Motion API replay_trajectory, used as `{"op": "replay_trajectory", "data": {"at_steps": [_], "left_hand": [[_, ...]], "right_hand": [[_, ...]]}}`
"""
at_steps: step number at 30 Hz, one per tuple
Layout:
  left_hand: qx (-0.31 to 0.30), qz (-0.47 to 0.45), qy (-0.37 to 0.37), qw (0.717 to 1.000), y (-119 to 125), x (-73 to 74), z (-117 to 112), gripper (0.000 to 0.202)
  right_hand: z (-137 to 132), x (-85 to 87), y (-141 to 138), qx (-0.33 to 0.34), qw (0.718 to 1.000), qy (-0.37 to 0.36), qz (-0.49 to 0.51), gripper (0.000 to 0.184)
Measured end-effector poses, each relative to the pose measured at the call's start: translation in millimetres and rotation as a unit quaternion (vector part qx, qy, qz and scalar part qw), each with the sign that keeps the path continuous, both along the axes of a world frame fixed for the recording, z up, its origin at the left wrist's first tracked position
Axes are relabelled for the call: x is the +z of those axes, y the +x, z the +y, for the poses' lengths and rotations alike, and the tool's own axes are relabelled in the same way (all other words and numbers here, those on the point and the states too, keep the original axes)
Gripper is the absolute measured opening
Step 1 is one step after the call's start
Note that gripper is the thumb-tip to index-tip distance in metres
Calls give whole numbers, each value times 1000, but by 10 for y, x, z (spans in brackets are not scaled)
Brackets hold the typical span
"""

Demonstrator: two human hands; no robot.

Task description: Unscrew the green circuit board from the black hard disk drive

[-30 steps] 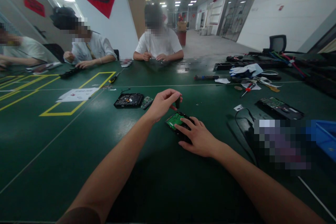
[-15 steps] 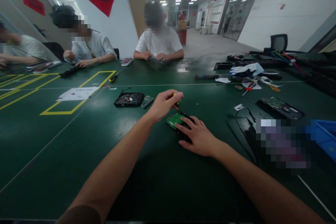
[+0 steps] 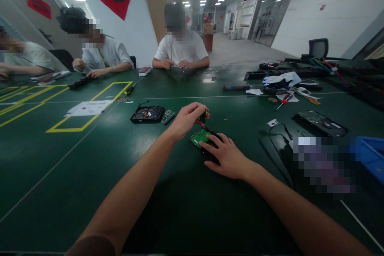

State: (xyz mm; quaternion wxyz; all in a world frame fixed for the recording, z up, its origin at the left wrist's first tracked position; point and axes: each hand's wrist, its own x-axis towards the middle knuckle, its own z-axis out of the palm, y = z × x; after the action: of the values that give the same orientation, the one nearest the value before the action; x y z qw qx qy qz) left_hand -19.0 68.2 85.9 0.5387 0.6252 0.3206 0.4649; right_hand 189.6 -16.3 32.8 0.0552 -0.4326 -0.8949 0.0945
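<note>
A black hard drive with a green circuit board [image 3: 201, 138] lies on the green table, just ahead of me. My right hand [image 3: 227, 157] rests flat on its near side, fingers spread, and pins it down. My left hand [image 3: 186, 119] is closed in a pinch round a small screwdriver [image 3: 203, 117], held upright with its tip on the far edge of the board. Only the dark and yellow handle shows between the fingers.
A second opened drive [image 3: 147, 114] and a loose green board [image 3: 168, 116] lie to the left. More drives [image 3: 319, 122], tools, cables and a blue bin [image 3: 372, 155] sit at the right. Three people work across the table. Yellow floor-tape lines [image 3: 90, 106] mark the left side.
My left fingers have turned the screwdriver handle a little; the yellow part showed half a second ago, now the dark part faces me. My right hand and the drive have stayed put.
</note>
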Motion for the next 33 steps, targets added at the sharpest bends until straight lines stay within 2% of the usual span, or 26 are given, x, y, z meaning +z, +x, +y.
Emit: {"op": "replay_trajectory", "data": {"at_steps": [8, 15, 25, 29, 33], "left_hand": [[18, 0, 1, 1000, 32, 14, -38, 34], [5, 10, -6, 1000, 3, 59, -42, 25], [-2, 39, 50, 998, 12, 45, -61, 31], [12, 16, 27, 999, 46, 37, -60, 33], [-8, -38, -8, 999, 48, 4, -23, 32]], "right_hand": [[7, -4, -1, 0, 1000, 2, -2, 71], [6, 9, -1, 2, 1000, 3, -5, 71], [3, -12, 5, 2, 1000, 6, -2, 71], [5, -7, 10, 1, 1000, 3, -2, 71], [11, -9, 8, 3, 1000, 6, -4, 71]]}}
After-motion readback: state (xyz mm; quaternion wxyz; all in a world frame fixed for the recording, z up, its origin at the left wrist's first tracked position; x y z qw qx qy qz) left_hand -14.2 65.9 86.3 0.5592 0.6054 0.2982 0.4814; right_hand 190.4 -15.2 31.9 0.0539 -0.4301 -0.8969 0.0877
